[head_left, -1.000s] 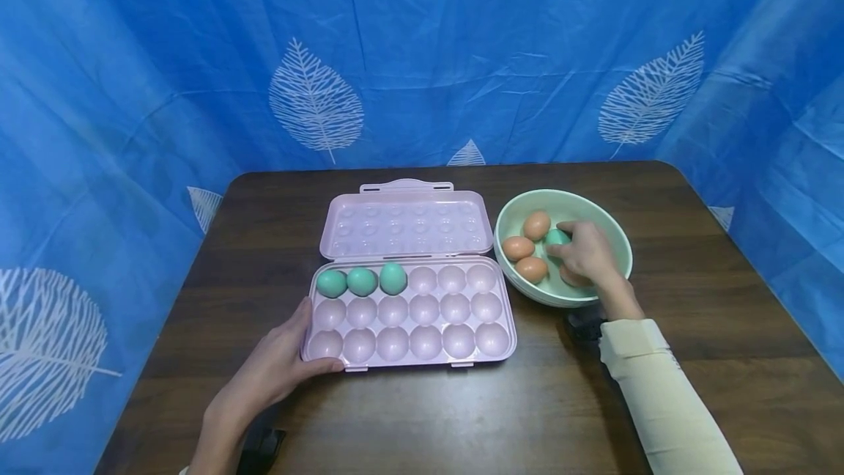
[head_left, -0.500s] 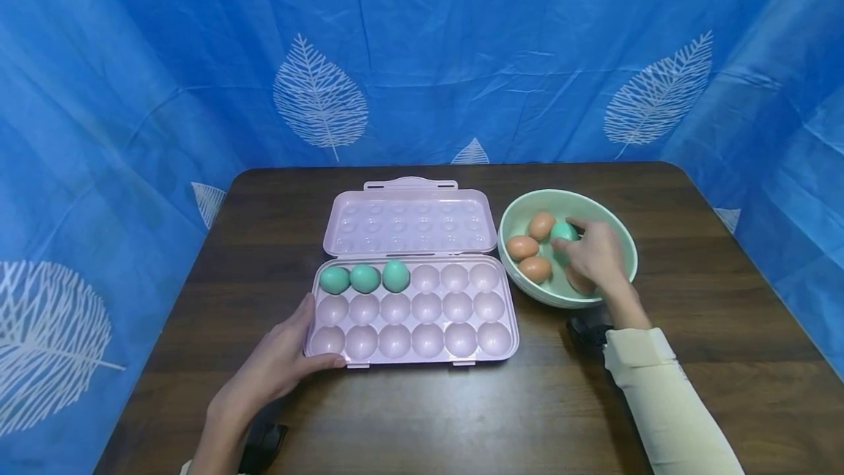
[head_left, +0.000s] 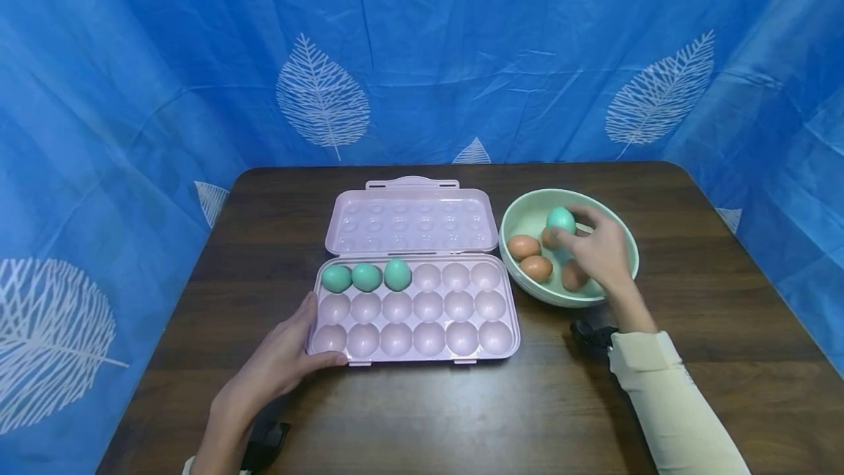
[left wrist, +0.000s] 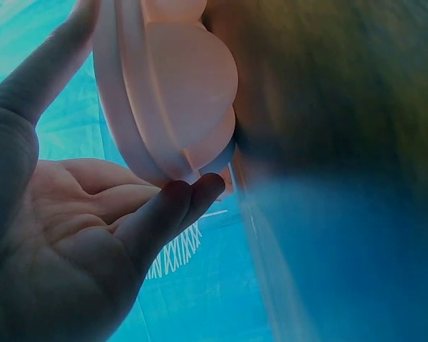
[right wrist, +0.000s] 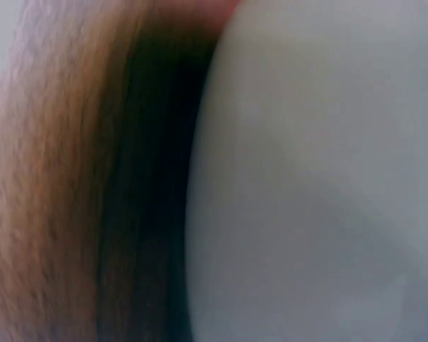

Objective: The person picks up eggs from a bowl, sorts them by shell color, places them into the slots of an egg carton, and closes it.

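A pink plastic egg box (head_left: 428,306) lies open on the table, with three green eggs (head_left: 366,277) side by side at the left of its back row. My left hand (head_left: 280,354) grips the box's left end, thumb along the front edge; the left wrist view shows fingers (left wrist: 157,221) against the rounded end of the box. Over the pale green bowl (head_left: 623,270), my right hand (head_left: 600,248) pinches another green egg (head_left: 560,220) between thumb and fingers. Several brown eggs (head_left: 536,267) lie in the bowl, partly hidden by that hand.
The lid (head_left: 412,222) is folded back behind the box, close to the bowl's left rim. A brown wooden table (head_left: 422,416) carries everything, with blue leaf-printed cloth (head_left: 422,94) hanging behind. The bowl's blurred outer wall (right wrist: 314,178) fills much of the right wrist view.
My right hand has taken hold of the green egg and lifted it from among the brown eggs. My left hand keeps its place on the egg box; the head view shifts slightly.
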Available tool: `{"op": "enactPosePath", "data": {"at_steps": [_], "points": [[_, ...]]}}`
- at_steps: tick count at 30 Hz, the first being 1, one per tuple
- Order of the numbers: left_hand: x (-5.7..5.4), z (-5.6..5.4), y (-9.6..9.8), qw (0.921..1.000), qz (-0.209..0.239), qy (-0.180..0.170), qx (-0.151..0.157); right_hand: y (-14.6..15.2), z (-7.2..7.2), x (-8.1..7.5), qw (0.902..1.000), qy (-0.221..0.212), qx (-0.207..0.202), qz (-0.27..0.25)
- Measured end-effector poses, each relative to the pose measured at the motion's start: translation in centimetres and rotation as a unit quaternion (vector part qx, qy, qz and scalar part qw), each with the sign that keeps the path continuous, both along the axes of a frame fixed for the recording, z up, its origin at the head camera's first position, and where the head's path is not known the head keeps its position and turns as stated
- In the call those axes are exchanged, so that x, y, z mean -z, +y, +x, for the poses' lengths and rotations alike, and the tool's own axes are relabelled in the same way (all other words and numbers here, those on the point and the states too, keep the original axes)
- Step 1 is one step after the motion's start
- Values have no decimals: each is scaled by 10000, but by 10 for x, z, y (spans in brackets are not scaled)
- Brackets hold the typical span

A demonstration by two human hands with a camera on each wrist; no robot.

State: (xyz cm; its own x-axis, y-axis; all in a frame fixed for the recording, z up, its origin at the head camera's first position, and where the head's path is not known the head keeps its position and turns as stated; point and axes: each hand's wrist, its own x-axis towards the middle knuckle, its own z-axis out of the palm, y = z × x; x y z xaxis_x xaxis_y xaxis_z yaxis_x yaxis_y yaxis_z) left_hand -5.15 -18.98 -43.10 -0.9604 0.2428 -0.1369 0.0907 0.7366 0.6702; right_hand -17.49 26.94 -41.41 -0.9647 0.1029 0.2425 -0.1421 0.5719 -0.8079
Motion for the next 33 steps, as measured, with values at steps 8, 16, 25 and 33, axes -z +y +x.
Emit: {"op": "enactPosePath", "data": {"at_steps": [8, 16, 25, 33], "points": [[1, 1, 0, 10000, -7, -47, -16, -26, 12, -10, 9973, 585, -247, -370], [-1, 1, 1, 9999, -101, -98, -57, -70, 27, -29, 9885, 929, -1024, -620], [1, 1, 1, 9999, -115, -109, -49, -117, 40, -17, 9798, 195, -1802, -843], [1, 1, 1, 9999, -84, -58, -15, -154, 46, 6, 9766, 239, -2094, -419]]}}
